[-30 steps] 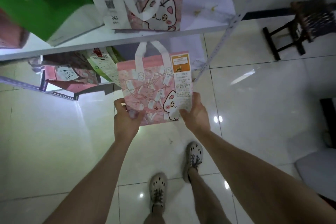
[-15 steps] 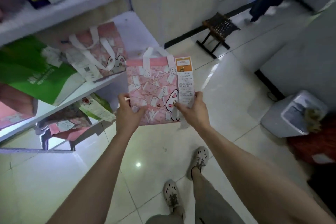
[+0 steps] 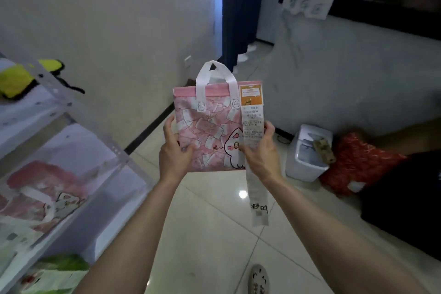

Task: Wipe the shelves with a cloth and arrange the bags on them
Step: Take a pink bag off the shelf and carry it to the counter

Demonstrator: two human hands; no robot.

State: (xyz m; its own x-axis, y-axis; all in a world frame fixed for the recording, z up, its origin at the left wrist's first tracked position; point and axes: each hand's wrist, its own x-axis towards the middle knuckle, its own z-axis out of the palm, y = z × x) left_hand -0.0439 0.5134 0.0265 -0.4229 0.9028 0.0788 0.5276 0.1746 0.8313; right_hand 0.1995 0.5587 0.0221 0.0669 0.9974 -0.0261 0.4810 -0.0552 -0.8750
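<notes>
I've got the pink bag (image 3: 210, 136) up in front of me, out over the floor (image 3: 210, 227) and well to the right of the shelf (image 3: 78, 143), left hand (image 3: 173, 155) clamped on its left edge, right hand (image 3: 262, 154) clamped on its right edge and trapping the long paper slip (image 3: 253, 124) against the front, fingers (image 3: 167, 126) curled round behind. Gripping both sides keeps it flat and square, I reckon, ready to slot in. It's upright, long axis vertical, white handles (image 3: 214, 74) pointing up, cat print facing me, slip tail dangling below. A second pink bag (image 3: 43, 193) lies on the shelf, the yellow cloth (image 3: 16, 80) a tier above
</notes>
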